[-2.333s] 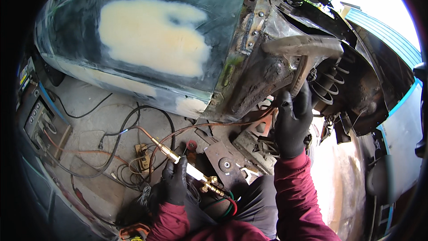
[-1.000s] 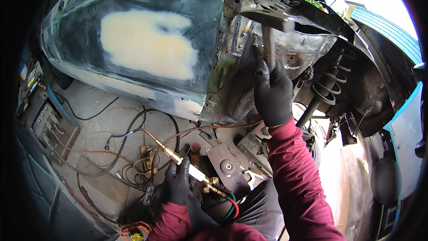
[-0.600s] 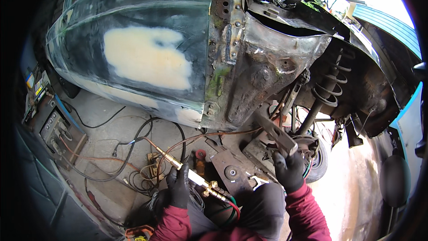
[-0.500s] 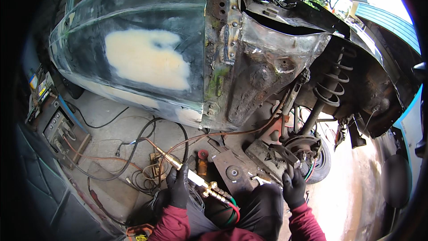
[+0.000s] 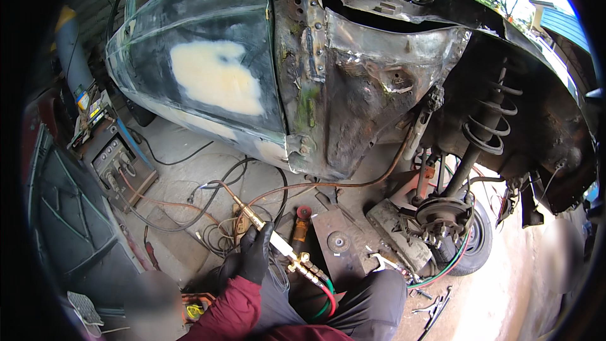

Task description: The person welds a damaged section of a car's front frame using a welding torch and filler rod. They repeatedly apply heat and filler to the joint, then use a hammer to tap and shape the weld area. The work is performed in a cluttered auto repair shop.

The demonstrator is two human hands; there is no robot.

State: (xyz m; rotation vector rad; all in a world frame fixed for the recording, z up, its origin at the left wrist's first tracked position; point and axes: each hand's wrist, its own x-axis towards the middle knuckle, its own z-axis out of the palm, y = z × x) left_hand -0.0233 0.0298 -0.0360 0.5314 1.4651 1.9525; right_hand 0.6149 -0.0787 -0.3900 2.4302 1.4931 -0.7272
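My left hand [image 5: 255,252], in a black glove, is closed round the pale handle of a gas torch [image 5: 278,244]. Brass fittings lie at both ends of that handle, and a red hose [image 5: 329,297] and a green hose [image 5: 323,311] leave it near my knees. The torch's bent neck points up and to the left, over the floor, with a small bluish-white spot at its tip [image 5: 207,185]. My right hand is out of the picture.
The car body [image 5: 278,63] spans the back, its strut and coil spring [image 5: 486,129] bare at the right. A welding machine [image 5: 117,161] stands left. Nearby lie cables, an orange grinder [image 5: 300,230], a steel plate [image 5: 338,240], a wheel [image 5: 476,243] and locking pliers [image 5: 435,306].
My right hand, which held a dark object near the brake disc, has left the picture. My left hand still grips the torch. The view has shifted, showing more of the left side.
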